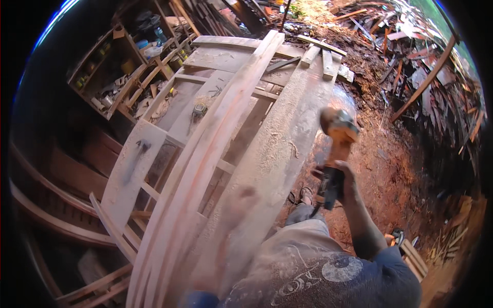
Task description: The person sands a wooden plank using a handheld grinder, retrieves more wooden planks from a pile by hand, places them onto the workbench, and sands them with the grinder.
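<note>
My right hand (339,177) grips an orange-and-black power tool (342,134), apparently a grinder or sander, held upright beside a workbench (121,185). My left hand (241,197) is a motion-blurred smear over a wide dusty board (277,143) on the bench, with its forearm coming from the lower edge; I cannot make out its fingers or whether it touches the board. Long pale planks (221,128) lie lengthwise on the bench to its left. A small yellow tool (199,110), possibly a tape measure, rests farther back among the boards.
Cluttered shelves (128,66) with containers stand at back left. Curved timbers (61,215) lie at lower left. A scrap-wood heap (421,61) fills the upper right, near a leaning pole (424,77). Reddish dirt ground (380,174) runs along my right, with more wood pieces (411,256) at lower right.
</note>
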`<state>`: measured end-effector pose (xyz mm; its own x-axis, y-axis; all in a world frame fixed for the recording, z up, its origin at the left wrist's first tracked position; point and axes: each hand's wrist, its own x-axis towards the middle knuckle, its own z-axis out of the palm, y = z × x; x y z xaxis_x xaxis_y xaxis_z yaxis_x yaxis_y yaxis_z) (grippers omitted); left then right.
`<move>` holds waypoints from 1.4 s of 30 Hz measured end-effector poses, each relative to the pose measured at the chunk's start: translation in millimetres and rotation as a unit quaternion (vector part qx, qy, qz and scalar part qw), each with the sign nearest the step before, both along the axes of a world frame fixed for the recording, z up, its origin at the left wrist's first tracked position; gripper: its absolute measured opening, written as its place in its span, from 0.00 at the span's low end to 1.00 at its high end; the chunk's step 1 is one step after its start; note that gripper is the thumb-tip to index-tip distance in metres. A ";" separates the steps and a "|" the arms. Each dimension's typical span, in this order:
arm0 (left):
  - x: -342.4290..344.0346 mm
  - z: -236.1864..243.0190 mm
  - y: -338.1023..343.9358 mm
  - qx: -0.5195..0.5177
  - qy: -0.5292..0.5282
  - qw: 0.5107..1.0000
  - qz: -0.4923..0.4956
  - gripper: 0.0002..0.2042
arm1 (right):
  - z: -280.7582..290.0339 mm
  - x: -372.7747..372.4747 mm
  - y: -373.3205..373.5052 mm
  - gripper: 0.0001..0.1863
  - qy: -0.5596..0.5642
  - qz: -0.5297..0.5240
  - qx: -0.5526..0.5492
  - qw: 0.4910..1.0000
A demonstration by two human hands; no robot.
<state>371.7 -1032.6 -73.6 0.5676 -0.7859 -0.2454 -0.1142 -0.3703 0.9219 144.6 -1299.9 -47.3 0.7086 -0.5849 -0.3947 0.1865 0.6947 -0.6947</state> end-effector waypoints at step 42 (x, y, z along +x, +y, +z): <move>-166.2 -101.8 21.6 0.234 -0.602 0.763 -0.018 0.39 | -300.4 -548.9 142.3 0.31 0.573 0.080 -0.139 0.804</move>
<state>205.6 -1011.0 -175.4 0.5835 -0.7921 0.1793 -0.7916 -0.6040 -0.0924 -404.3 -1157.5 -347.7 0.0486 -0.7006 -0.7119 -0.7625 0.4344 -0.4795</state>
